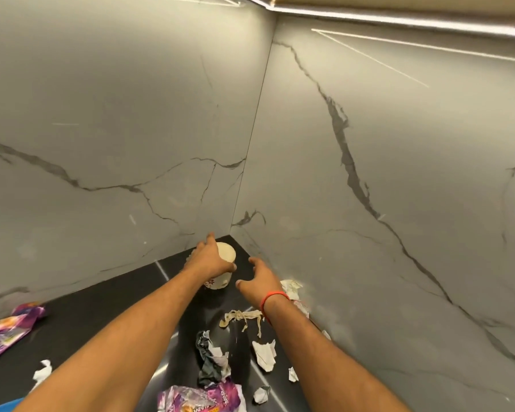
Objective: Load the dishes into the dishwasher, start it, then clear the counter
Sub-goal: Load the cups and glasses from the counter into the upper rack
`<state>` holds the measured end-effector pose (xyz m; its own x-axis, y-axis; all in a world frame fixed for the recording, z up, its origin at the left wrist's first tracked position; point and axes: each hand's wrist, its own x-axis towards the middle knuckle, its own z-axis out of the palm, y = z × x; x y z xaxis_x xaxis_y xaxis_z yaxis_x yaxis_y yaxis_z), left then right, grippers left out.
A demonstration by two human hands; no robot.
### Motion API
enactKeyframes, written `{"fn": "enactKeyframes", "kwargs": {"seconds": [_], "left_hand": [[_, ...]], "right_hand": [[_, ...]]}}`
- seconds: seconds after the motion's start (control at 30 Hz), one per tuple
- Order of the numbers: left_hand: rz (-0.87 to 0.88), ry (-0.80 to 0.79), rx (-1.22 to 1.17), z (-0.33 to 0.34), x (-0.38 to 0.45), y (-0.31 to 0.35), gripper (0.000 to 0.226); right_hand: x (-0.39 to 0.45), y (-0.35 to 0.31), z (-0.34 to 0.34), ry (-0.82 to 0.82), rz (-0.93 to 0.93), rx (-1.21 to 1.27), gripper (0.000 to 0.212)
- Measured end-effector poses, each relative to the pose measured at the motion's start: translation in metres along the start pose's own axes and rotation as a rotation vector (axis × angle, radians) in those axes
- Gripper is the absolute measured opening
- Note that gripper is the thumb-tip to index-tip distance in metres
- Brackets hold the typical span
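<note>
A cream paper cup with a small purple print lies tilted in the far corner of the black counter. My left hand grips the cup around its side, thumb near the rim. My right hand hovers just right of the cup with fingers spread and holds nothing; a red thread band circles its wrist. Crumpled paper scraps and a dark crumpled wrapper lie on the counter between my forearms.
Grey marble walls close the corner on two sides. Purple snack wrappers lie at the left edge and at the bottom centre. More torn paper sits by the right wall. A blue object shows bottom left.
</note>
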<state>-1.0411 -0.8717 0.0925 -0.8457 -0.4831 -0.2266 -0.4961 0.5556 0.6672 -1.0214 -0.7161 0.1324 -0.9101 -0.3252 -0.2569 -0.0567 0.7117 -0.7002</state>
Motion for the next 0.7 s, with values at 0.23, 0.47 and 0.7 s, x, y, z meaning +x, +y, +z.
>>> {"fn": "enactKeyframes", "kwargs": {"seconds": [0.23, 0.47, 0.7], "left_hand": [[0.048, 0.053, -0.05, 0.01, 0.003, -0.015, 0.093], [0.173, 0.006, -0.271, 0.007, -0.049, -0.009, 0.079], [0.397, -0.274, -0.335, 0.005, -0.158, 0.013, 0.103]], "right_hand": [[0.01, 0.019, 0.005, 0.011, 0.04, 0.018, 0.076], [-0.021, 0.029, -0.001, 0.031, -0.023, 0.016, 0.09], [-0.13, 0.051, -0.011, 0.166, -0.088, 0.284, 0.072]]}}
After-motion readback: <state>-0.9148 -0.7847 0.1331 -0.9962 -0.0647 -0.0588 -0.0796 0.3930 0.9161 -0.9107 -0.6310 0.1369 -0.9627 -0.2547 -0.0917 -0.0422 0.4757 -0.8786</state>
